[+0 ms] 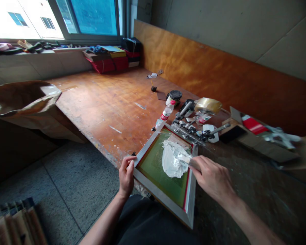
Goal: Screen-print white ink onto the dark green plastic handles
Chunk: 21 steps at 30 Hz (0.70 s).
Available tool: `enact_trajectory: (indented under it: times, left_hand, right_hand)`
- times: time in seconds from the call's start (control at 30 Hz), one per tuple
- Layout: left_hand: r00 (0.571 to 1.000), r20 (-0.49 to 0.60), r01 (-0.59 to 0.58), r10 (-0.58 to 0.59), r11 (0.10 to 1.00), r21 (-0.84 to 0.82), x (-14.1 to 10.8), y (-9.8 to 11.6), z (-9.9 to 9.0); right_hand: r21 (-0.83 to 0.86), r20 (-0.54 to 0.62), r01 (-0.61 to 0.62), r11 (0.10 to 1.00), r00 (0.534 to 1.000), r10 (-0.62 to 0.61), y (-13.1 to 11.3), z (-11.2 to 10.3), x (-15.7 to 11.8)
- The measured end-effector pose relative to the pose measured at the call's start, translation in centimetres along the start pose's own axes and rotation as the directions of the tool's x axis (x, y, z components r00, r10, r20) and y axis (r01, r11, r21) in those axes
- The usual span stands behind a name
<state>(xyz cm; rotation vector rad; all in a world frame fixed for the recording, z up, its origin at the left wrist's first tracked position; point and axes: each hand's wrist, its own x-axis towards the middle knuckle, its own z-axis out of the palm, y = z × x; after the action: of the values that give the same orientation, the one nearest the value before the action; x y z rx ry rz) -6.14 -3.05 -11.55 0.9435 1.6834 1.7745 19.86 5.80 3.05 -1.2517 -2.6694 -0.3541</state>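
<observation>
A screen printing frame [165,200] with silver edges and green mesh lies tilted at the table's front edge. Its far end meets a metal hinge clamp [186,131]. Thick white ink [172,160] is heaped on the right half of the mesh. My left hand [126,175] is closed on the frame's left corner, fingers over the edge. My right hand [211,175] grips a spatula [193,163], its tip in the white ink; the grip hides most of the handle.
Beyond the clamp stand a plastic bottle [167,110], a dark-lidded jar [174,97] and a tape roll [208,104]. At right is an open cardboard box [270,146]. A large paper bag [28,105] flanks the wooden table [104,102] at left.
</observation>
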Motion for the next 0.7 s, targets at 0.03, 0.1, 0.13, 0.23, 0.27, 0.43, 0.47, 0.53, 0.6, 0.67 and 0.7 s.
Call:
enact_trajectory:
  times: [0.03,0.1,0.13,0.23,0.27,0.43,0.47,0.53,0.6,0.67,0.7]
  left_hand:
    - [1.000,0.000,0.003,-0.003,1.000,-0.002,0.0,-0.1,0.0]
    - [1.000,-0.004,0.010,-0.010,1.000,-0.004,0.0,-0.1,0.1]
    - [1.000,-0.007,0.013,-0.013,1.000,-0.004,0.0,-0.2,0.1]
    - [1.000,-0.009,0.022,-0.022,1.000,-0.006,-0.1,-0.2,0.1]
    - [1.000,-0.009,0.025,-0.025,1.000,-0.007,-0.1,-0.2,0.1]
    - [0.999,-0.010,0.030,-0.030,0.999,-0.011,-0.1,0.0,0.1]
    - [1.000,-0.011,0.028,-0.028,1.000,-0.010,0.0,0.0,0.1]
    - [1.000,-0.012,0.023,-0.023,1.000,-0.009,0.0,0.1,0.1]
    - [1.000,-0.013,0.021,-0.022,1.000,-0.005,0.0,0.1,0.1]
    - [0.999,-0.017,0.029,-0.029,1.000,-0.001,0.0,0.2,0.1]
    - [0.999,-0.020,0.034,-0.034,0.999,0.002,0.0,0.2,0.1]
  right_hand:
    - [0.007,-0.037,0.012,1.000,0.999,-0.012,-0.2,-0.4,-0.2]
    - [0.030,-0.082,0.040,0.999,0.996,-0.038,-0.6,-1.0,-0.6]
    - [0.044,-0.094,0.051,0.998,0.995,-0.046,-0.8,-1.1,-0.8]
    - [0.088,-0.113,0.065,0.994,0.992,-0.055,-1.2,-0.7,-1.5]
    - [0.104,-0.115,0.068,0.992,0.992,-0.056,-1.3,-0.4,-1.7]
    - [0.160,-0.064,0.069,0.985,0.996,-0.059,-2.1,1.1,-2.9]
    - [0.163,-0.060,0.067,0.984,0.997,-0.058,-2.2,1.4,-3.1]
    - [0.163,-0.052,0.072,0.984,0.997,-0.064,-2.6,1.8,-3.4]
    - [0.155,-0.029,0.078,0.985,0.997,-0.075,-2.9,2.1,-3.7]
    - [0.129,0.006,0.077,0.989,0.997,-0.078,-3.1,2.1,-3.7]
    - [0.111,0.027,0.076,0.991,0.997,-0.079,-3.1,2.0,-3.7]
